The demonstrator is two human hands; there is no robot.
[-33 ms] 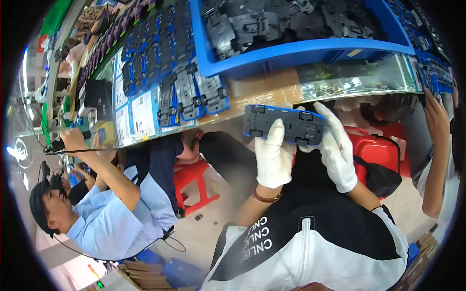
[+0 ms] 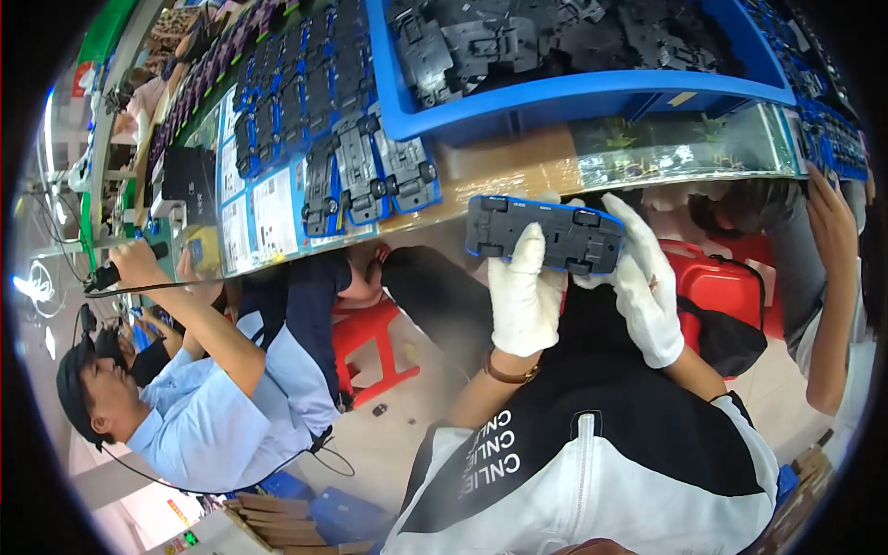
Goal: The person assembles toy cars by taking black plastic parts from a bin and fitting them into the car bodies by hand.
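A toy car with a black underside and blue body edges is held bottom up in front of my chest, below the table edge. My left hand, in a white glove, grips it with the thumb pressed on the underside; its other fingers are mostly hidden behind the car. My right hand, also gloved in white, cups the car's right end, fingers nearly straight along it. Part of that hand passes behind the car and cannot be seen.
A blue bin of black plastic parts stands on the table ahead. Rows of toy cars lie left of it. A co-worker in a light blue shirt sits left, by a red stool. Another person's arm and a red case are right.
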